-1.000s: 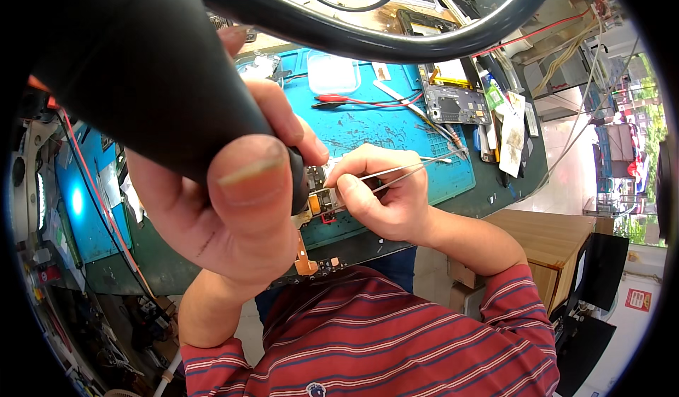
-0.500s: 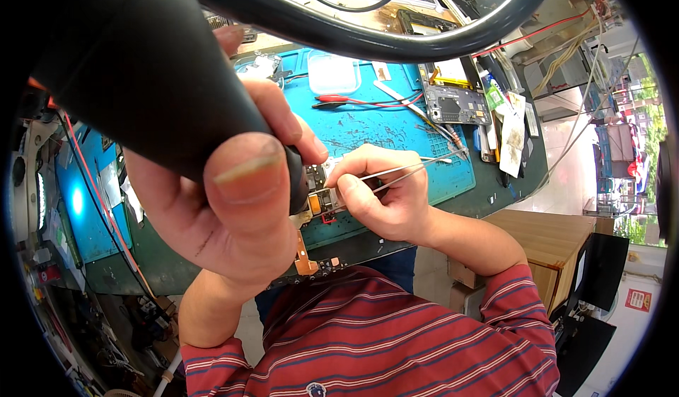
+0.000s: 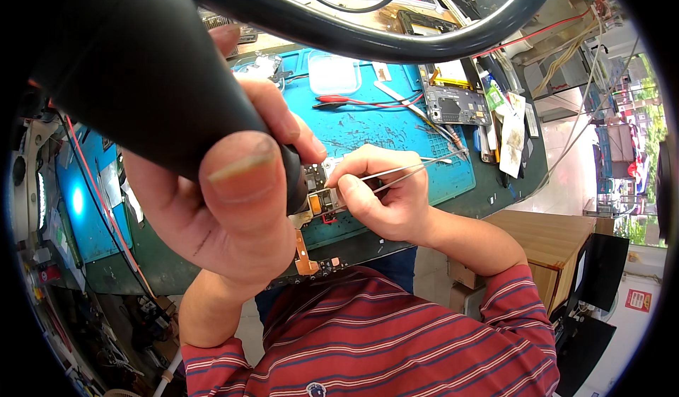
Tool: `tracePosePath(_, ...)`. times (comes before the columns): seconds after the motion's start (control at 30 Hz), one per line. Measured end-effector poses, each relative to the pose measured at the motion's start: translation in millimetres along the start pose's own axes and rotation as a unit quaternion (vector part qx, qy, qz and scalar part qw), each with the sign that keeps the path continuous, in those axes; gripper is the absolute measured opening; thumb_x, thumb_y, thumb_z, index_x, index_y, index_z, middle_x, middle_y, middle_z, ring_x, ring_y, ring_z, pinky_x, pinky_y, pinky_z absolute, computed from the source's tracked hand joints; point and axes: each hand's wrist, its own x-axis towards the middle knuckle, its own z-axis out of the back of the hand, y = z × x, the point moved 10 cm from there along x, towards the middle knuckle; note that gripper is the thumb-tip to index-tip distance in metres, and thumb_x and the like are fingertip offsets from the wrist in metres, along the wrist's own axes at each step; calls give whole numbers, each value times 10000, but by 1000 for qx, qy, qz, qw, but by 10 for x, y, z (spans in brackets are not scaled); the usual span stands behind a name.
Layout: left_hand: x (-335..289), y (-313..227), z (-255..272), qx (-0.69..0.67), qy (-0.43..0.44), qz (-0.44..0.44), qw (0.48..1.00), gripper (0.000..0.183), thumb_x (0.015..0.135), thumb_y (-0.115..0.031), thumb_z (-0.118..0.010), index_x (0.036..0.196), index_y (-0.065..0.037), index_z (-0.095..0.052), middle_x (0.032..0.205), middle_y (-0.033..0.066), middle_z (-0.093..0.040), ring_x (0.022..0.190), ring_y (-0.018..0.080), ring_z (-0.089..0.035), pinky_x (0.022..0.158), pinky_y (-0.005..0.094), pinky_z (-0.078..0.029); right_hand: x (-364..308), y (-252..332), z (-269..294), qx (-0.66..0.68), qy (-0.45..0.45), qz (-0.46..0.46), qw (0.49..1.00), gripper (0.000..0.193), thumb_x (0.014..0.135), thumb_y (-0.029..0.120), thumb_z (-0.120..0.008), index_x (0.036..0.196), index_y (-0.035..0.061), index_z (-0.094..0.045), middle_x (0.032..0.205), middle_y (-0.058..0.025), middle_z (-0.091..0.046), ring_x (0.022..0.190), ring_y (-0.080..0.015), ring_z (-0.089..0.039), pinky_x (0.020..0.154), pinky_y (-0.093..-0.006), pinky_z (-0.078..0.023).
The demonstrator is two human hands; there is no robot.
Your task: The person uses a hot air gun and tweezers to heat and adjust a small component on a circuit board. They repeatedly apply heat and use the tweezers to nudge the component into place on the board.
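Observation:
My left hand (image 3: pixel 233 199) is wrapped round a thick black cylindrical handpiece (image 3: pixel 155 79) that looks like a hot-air gun, its thumb large and close in view. The narrow end points down at a small phone circuit board (image 3: pixel 315 203) with an orange part on it, and partly hides that board. From the right, my right hand (image 3: pixel 385 192) pinches thin metal tweezers (image 3: pixel 407 172). Their rear end sticks out to the right, while the tips are hidden behind my fingers at the board. An orange flex cable (image 3: pixel 304 261) hangs below the board near the bench edge.
A blue work mat (image 3: pixel 361 128) carries red and black clip leads (image 3: pixel 353 101), a clear plastic tray (image 3: pixel 334 72) and an opened phone (image 3: pixel 456 103). A black tube (image 3: pixel 396 45) arches across the top, in front of the bench. Cables and a second lit mat lie left.
My left hand and the black handpiece have shifted very slightly to the left. The right hand and tweezers stay in place.

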Motion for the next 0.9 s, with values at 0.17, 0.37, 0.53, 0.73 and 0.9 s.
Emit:
tracePosePath(0.17, -3, 0, 16, -3, -8, -3, 1000, 701, 945, -553, -407, 1232, 84, -345, 767, 98, -505, 545, 164, -551, 508, 268, -470, -2, -2, -3, -3, 4, -4, 1000, 72, 834, 42, -586, 843, -5, -640, 607, 0, -594, 528, -30, -535, 468, -202, -415)
tracePosePath(0.37, -4, -5, 25, 12, -12, -4, 1000, 695, 954, -549, -383, 1238, 84, -346, 784, 100, -511, 550, 166, -551, 516, 265, -469, -9, -16, 12, 11, -6, -9, 1000, 75, 832, 38, -583, 841, -10, -640, 617, 2, -593, 534, -25, -520, 468, -199, -404)
tracePosePath(0.53, -6, 3, 40, -1, -18, -2, 1000, 696, 950, -547, -396, 1236, 86, -349, 778, 99, -511, 545, 168, -547, 517, 266, -469, -15, -20, 45, 19, -15, -15, 1000, 74, 829, 30, -578, 830, -14, -637, 617, 15, -580, 533, -13, -489, 462, -196, -380)
tracePosePath(0.73, -10, 4, -24, 0, 23, 3, 1000, 698, 940, -545, -429, 1240, 80, -350, 766, 97, -507, 544, 172, -549, 518, 274, -470, -14, -8, 79, 3, -23, -9, 1000, 72, 819, 31, -579, 815, -17, -633, 618, 15, -580, 534, -11, -485, 464, -196, -381)
tracePosePath(0.9, -19, -13, -73, 13, 35, 13, 999, 716, 932, -559, -435, 1247, 77, -343, 763, 95, -501, 546, 171, -552, 521, 272, -468, -15, -8, 81, 2, -25, 2, 1000, 72, 817, 31, -577, 807, -15, -631, 619, 13, -582, 532, -13, -486, 464, -195, -382)
